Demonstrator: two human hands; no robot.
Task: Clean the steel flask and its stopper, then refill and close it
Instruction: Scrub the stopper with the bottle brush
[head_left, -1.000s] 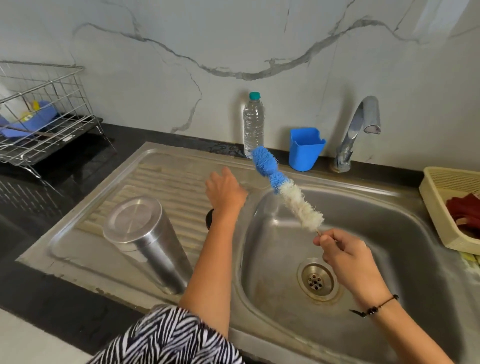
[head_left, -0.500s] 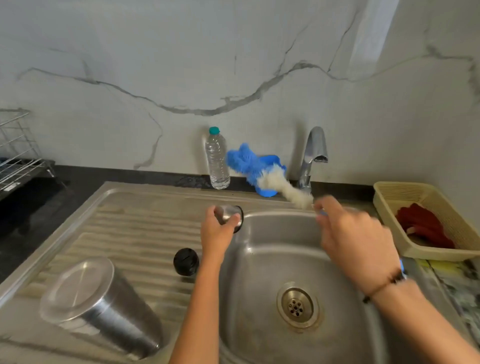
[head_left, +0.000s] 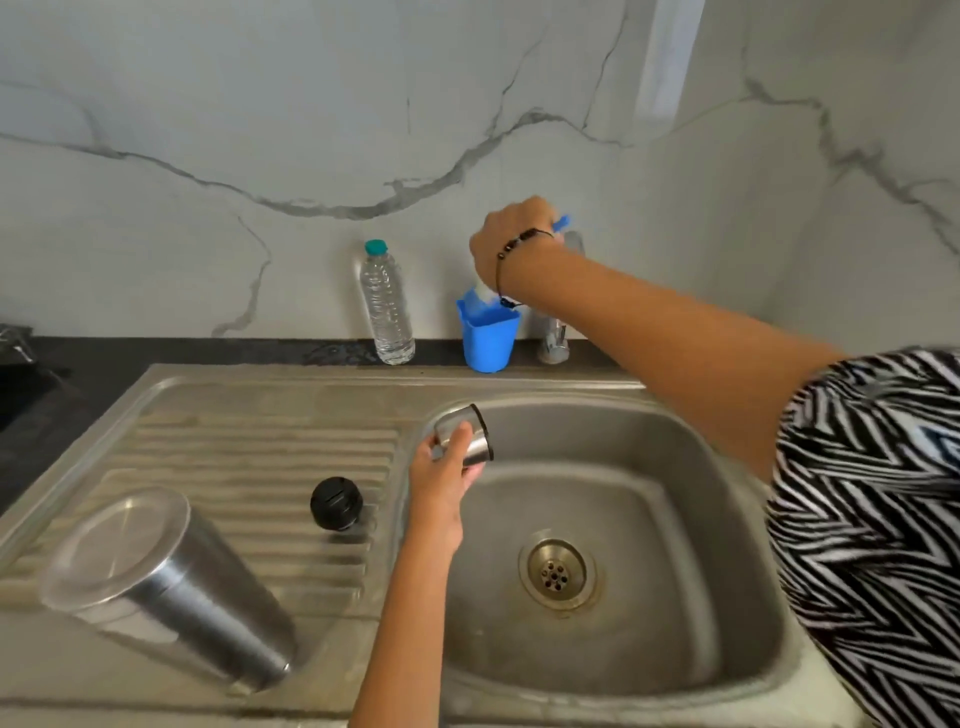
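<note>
Fingers of the left hand (head_left: 441, 470) are curling round a small steel cup (head_left: 464, 434) at the sink (head_left: 737, 519) rim, while the right hand (head_left: 511, 241) is gripping the brush (head_left: 480, 296), lowering it into the blue holder (head_left: 488, 338). Scrubbing is probably ending. Flask (head_left: 166, 587) is sitting upended on the drainboard, stopper (head_left: 336, 503) lying beside it; refilling and closing are remaining.

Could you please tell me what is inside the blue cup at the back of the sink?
The brush stands head-down in the blue cup; only a little white and blue fluff shows above the rim. The right hand covers the handle, and the cup's wall hides anything deeper.
</note>
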